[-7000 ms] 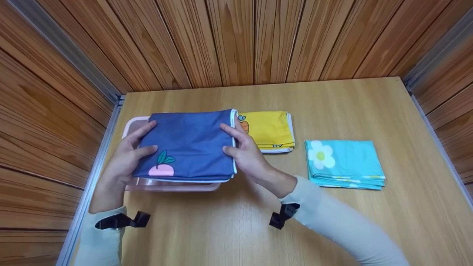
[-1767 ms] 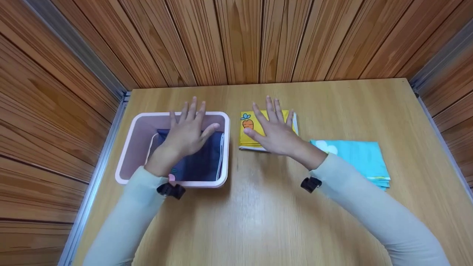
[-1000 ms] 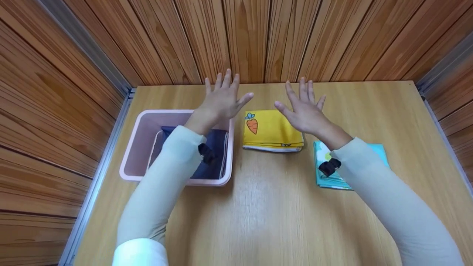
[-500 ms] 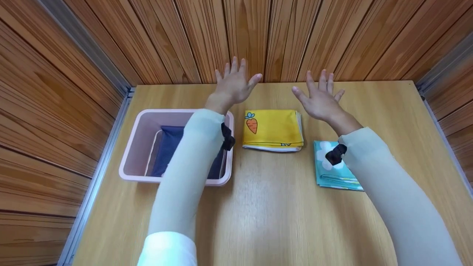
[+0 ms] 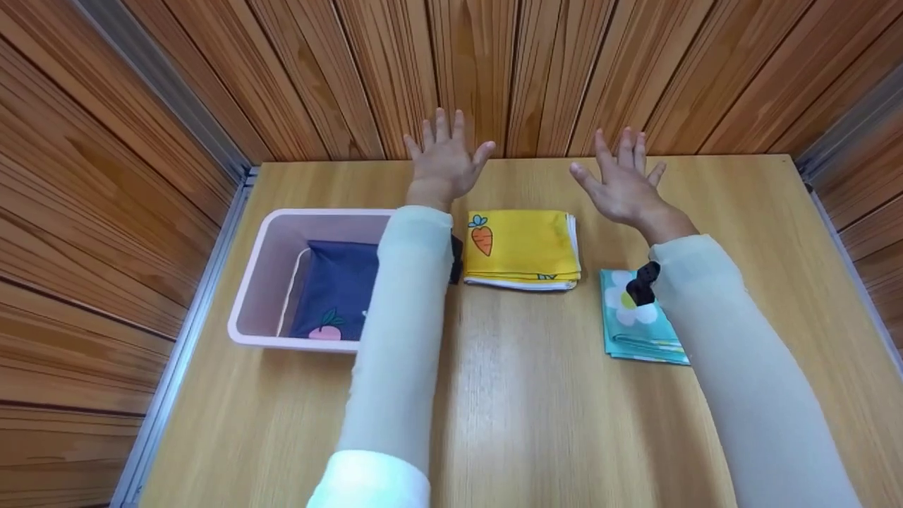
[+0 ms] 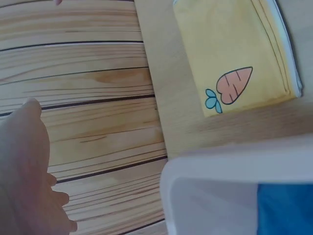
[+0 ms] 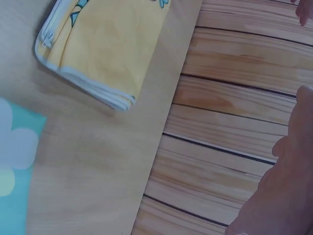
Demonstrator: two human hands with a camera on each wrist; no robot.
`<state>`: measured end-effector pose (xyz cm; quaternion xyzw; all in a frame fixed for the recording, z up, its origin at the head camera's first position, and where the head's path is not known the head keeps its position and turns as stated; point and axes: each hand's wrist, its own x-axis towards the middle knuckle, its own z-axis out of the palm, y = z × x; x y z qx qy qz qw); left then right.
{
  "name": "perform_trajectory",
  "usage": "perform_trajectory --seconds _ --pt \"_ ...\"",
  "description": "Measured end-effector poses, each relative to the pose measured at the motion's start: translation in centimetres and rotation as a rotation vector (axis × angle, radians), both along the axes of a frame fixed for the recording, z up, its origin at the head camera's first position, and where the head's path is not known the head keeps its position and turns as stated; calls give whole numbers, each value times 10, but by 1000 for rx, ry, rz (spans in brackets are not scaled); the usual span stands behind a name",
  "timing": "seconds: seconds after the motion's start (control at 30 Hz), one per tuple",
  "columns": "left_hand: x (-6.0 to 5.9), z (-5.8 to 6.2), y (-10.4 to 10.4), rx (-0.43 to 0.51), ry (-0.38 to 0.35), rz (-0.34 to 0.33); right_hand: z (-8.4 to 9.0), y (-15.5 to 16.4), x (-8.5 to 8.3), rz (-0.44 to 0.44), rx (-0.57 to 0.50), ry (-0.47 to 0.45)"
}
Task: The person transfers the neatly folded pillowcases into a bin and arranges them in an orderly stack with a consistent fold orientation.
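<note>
My left hand (image 5: 444,164) is raised with spread, straight fingers near the table's back edge, just beyond the pink bin (image 5: 243,296). To its right my right hand (image 5: 624,185) hovers, fingers likewise spread, behind the turquoise cloth. Neither hand holds anything. Inside the bin lies a folded navy cloth (image 5: 338,275) with a pink fruit print, partly covered by my left sleeve. A folded yellow cloth (image 5: 525,243) with a carrot print sits on the table between the hands, nearer to me. The folded turquoise cloth (image 5: 628,331) with a white flower is partly hidden under my right forearm.
The wooden table (image 5: 522,423) ends at a plank wall (image 5: 473,77) behind the hands. Plank side walls with metal frame strips (image 5: 190,296) bound it left and right. A black wrist camera (image 5: 643,283) is worn on the right cuff.
Seven seconds ago both hands held the navy cloth above the bin; now it lies inside. Both hands have since moved away from me with fingers spread, then slightly right. The yellow and turquoise cloths stayed put.
</note>
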<state>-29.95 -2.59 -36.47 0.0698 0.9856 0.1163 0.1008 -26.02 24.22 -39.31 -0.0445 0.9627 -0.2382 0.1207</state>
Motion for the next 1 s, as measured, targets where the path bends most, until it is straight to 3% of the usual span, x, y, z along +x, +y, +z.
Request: perform_trajectory --seconds 0.3,0.5,0.8,1.0 --pt "4 -11 21 -169 22 12 -9 3 -4 13 152 -6" --pt "8 -22 37 -239 50 -6 -16 2 -5 -4 187 -39" --pt "13 -41 58 -189 15 11 -36 -2 -1 -22 171 -68" --pt "27 -56 74 -188 3 14 -45 1 1 -32 179 -72"
